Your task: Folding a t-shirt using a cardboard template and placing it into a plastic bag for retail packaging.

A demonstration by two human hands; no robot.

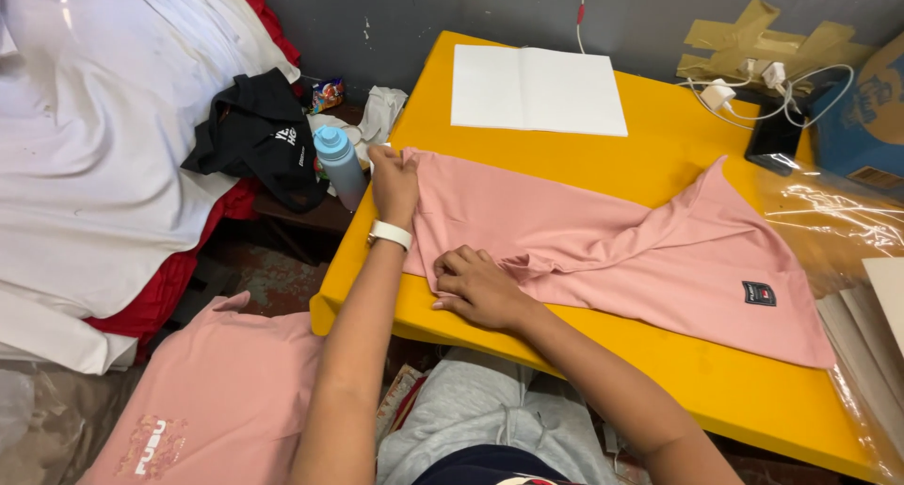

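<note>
Fabric of the pink shirt (603, 240) runs lengthwise rightward from the left hand (394, 179), which pinches its corner; the right hand (476, 285), seemingly flat, presses nearer the middle.

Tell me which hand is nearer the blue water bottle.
Left. The left hand grips the pink shirt's edge right beside the blue water bottle. The right hand presses the shirt farther along the yellow table, clearly apart from the bottle.

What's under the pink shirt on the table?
The pink shirt lies on a yellow tabletop, whose bare surface shows all around it. Whether anything small hides beneath the fabric cannot be seen.
</note>
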